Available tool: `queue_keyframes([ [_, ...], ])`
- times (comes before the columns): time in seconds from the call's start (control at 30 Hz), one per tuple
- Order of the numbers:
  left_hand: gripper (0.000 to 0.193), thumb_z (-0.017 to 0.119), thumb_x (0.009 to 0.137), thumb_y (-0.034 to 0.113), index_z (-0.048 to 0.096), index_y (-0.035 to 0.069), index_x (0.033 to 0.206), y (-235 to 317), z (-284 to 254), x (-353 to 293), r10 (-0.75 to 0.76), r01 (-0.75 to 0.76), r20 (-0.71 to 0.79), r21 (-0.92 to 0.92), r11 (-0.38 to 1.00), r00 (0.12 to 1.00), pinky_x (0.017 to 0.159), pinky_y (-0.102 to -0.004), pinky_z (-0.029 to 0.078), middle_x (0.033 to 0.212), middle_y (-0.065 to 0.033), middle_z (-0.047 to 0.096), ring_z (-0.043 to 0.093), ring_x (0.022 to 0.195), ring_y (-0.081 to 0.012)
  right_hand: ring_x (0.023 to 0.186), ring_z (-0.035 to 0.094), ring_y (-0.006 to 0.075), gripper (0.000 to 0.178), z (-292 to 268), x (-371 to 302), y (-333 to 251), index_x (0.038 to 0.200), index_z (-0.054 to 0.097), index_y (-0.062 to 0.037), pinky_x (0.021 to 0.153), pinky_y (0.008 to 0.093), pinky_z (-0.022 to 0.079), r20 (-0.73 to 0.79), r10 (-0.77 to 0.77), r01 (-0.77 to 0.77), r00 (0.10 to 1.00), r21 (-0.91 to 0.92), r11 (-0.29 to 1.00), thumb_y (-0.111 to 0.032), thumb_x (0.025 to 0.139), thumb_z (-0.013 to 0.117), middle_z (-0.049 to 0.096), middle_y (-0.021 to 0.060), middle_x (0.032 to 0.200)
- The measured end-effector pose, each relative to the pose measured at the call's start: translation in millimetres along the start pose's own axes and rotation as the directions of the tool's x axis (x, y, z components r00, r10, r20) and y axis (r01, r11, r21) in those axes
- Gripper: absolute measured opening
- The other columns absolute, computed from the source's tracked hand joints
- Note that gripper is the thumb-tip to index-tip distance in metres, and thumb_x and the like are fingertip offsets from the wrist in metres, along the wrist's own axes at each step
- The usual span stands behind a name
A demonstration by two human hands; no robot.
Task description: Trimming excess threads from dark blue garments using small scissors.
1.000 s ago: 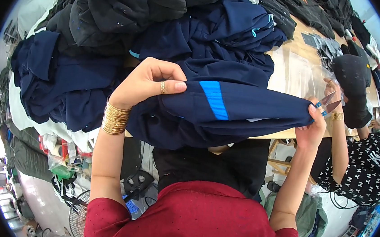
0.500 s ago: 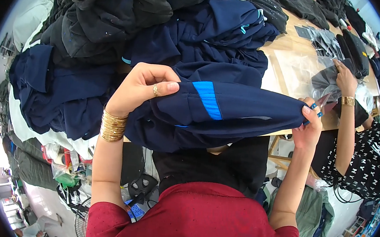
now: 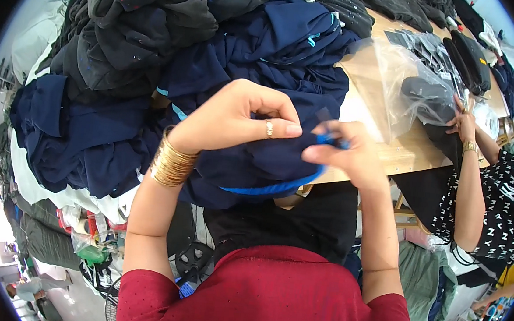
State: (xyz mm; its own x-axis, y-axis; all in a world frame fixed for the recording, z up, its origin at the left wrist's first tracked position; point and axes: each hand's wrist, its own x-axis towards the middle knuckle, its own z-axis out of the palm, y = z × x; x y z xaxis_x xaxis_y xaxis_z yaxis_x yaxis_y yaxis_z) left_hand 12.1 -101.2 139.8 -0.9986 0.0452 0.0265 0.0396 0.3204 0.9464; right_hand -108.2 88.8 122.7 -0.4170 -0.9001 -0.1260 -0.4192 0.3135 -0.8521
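Observation:
A navy garment (image 3: 241,168) with a bright blue trim hangs over the near table edge in front of me. With thumb and index finger pinched, my left hand (image 3: 236,119) holds a bit of its cloth; what lies right at the fingertips is hard to see. Just right of it, my right hand (image 3: 355,154) is closed around a small blue-handled tool (image 3: 332,141), both smeared by motion. The tool's kind cannot be made out. A small gap separates the fingertips of the two hands, over the garment.
More navy garments (image 3: 83,124) are heaped at left and behind, with black garments (image 3: 153,23) beyond. On the wooden table (image 3: 392,157) at right, a co-worker's hands (image 3: 465,117) handle a clear plastic bag (image 3: 404,115) with something dark inside. Black folded clothes (image 3: 467,60) lie farther back.
My right hand has let go of the garment's right end and come left beside my left hand. The stretched garment has dropped lower. The co-worker's hands have shifted on the plastic bag.

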Motion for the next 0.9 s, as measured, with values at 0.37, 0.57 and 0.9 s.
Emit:
queue_keyframes([
  [0.37,0.018,0.066,0.082,0.016,0.060,0.000,0.075,-6,-62,-49,-0.183,0.175,-0.131,-0.077,0.982,0.974,0.053,-0.0157,0.033,0.064,0.0054,0.051,0.042,0.059,0.0005,0.048,0.034,0.0001,0.005,-35,-37,40,0.080,0.059,-0.0053,0.042,0.0174,0.021,-0.345,0.155,0.167,0.926,0.741,0.651,-0.009,0.080,0.063,0.048,-0.0068,0.063],
  [0.57,0.020,0.066,0.082,0.019,0.059,0.001,0.074,-13,-66,-53,-0.142,0.136,-0.168,-0.047,0.990,0.975,0.052,-0.0154,0.030,0.064,0.0067,0.048,0.039,0.057,0.0010,0.048,0.035,-0.0006,0.009,-31,-37,31,0.081,0.061,-0.0033,0.042,0.0162,0.020,-0.341,0.139,0.151,0.930,0.697,0.701,-0.011,0.080,0.064,0.050,-0.0050,0.063],
  [0.9,0.027,0.058,0.089,0.024,0.059,-0.001,0.098,-21,26,16,-0.027,0.082,0.171,-0.322,0.943,0.985,0.068,-0.0174,0.037,0.083,0.0040,0.054,0.045,0.075,-0.0029,0.048,0.035,-0.0010,0.015,-11,-27,7,0.081,0.062,-0.0019,0.042,0.0162,0.020,-0.248,0.220,-0.009,0.944,0.646,0.763,-0.013,0.073,0.068,0.051,-0.0054,0.063],
])
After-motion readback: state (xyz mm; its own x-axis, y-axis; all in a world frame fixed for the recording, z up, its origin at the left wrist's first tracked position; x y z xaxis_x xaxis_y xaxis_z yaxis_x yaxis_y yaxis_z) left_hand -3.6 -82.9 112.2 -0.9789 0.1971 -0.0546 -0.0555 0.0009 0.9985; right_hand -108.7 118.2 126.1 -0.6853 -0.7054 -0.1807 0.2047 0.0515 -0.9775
